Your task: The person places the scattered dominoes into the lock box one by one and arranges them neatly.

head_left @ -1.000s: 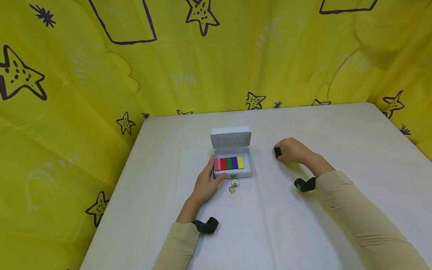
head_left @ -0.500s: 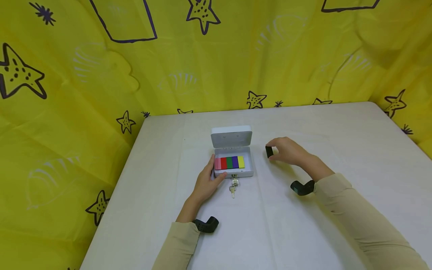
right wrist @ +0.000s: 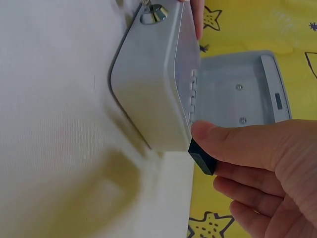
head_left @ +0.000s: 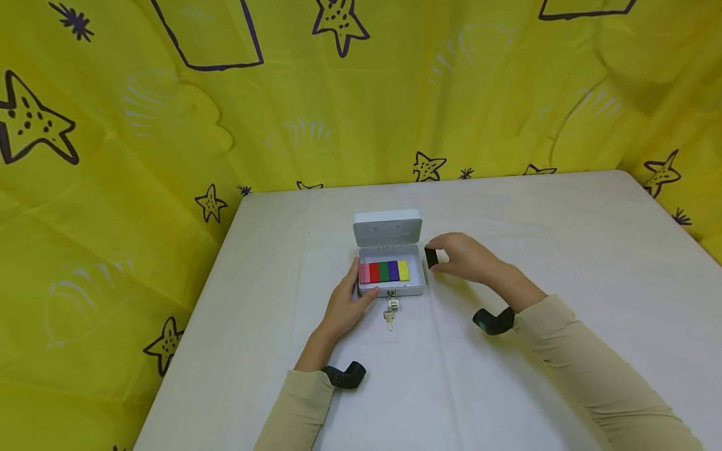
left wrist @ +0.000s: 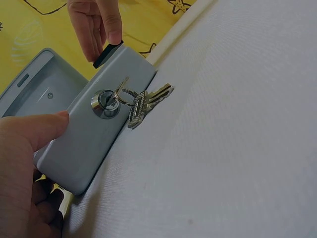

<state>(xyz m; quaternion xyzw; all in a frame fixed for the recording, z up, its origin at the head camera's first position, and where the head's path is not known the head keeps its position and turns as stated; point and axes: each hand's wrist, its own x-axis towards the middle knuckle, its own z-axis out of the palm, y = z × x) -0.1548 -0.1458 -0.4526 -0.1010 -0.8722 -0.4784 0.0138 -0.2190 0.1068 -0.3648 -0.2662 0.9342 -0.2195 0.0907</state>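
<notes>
A small grey metal cash box (head_left: 414,291) stands on the table with its lid (head_left: 389,233) raised. Inside it a row of coloured blocks (head_left: 383,272) runs from pink on the left through red, green and purple to yellow. My left hand (head_left: 342,307) grips the box's left side, its thumb (left wrist: 47,130) on the front edge. Just beyond the right wall, my right hand (head_left: 465,258) pinches a black block (right wrist: 202,157) between thumb and fingers, near the height of the rim. Keys (left wrist: 141,109) on a ring hang from the front lock (left wrist: 105,103).
The box rests on a white-covered table (head_left: 254,282). Behind and to the left hangs a yellow curtain (head_left: 338,113) printed with starfish. Each wrist carries a black camera (head_left: 345,376).
My right hand has moved left with the black block, from well right of the box to beside its right wall. My left hand stays in place on the box.
</notes>
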